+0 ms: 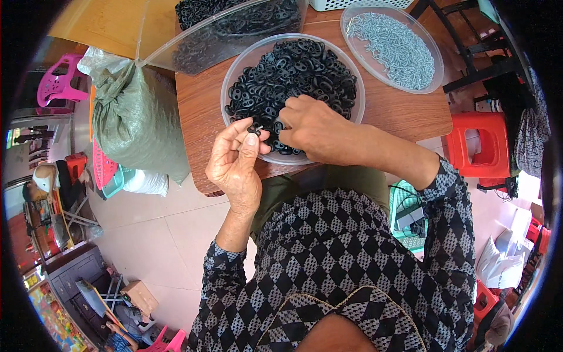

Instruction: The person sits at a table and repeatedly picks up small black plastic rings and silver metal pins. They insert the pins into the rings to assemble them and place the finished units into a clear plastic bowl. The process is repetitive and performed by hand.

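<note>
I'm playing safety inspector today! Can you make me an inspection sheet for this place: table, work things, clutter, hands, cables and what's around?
Surface: brown table, wood-patterned, largely covered by containers.
Work things: black pieces heaped in a round tub; silvery pieces in a shallow clear tray.
Clutter: clear bin with more black pieces; white basket at the far edge.
Hands: left hand pinches a small black piece; right hand is at the heap, fingertips partly hidden.
Cables: black cord by a grey box in a green basket.
Surroundings: green sack left, red stool right, people in the background.
</note>
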Available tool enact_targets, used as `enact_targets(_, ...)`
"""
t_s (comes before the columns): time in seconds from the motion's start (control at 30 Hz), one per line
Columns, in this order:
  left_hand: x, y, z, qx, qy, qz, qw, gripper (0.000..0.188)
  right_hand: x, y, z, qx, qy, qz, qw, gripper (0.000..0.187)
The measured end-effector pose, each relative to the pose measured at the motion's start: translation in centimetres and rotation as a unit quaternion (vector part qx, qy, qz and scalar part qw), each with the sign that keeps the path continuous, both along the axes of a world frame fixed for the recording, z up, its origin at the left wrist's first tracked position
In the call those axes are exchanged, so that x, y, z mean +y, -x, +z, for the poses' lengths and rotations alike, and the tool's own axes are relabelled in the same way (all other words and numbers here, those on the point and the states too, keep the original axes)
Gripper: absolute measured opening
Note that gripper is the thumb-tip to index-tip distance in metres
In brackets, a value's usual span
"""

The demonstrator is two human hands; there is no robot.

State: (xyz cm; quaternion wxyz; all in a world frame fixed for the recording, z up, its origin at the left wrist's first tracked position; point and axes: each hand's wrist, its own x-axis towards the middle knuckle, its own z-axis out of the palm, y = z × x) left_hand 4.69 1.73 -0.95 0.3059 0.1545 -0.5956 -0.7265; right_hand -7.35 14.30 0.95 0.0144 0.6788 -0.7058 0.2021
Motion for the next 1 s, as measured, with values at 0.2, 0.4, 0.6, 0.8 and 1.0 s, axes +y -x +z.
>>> enact_targets(0.2, 0.1, 0.1, 0.0, -0.009, -0.011, -0.014, 1.000, 0.021, -0.7, -0.1, 0.1, 0.028, -0.059, 0.023, 0.998, 0.006)
enact_targets(0.4, 0.0, 0.1, 0.1, -0.025, -0.017, -0.016, 0.999, 0.021, -1.4, 0.0, 0.0, 0.019, -0.076, 0.042, 0.996, 0.008)
enact_targets(0.6, 0.1, 0.4, 0.5, -0.029, -0.018, -0.014, 0.999, 0.022, -0.6, -0.1, -0.3, -0.072, 0.012, -0.038, 0.997, 0.012)
enact_targets(0.8, 0.7, 1.4, 1.4, -0.034, -0.042, 0.003, 0.999, 0.021, 0.1, -0.1, 1.5, -0.259, 0.084, -0.130, 0.953, 0.009)
enact_targets(1.0, 1.6, 2.2, 1.4, -0.008, -0.075, -0.009, 0.997, 0.018, 0.1, -1.0, 1.3, -0.272, 0.165, -0.178, 0.931, 0.004)
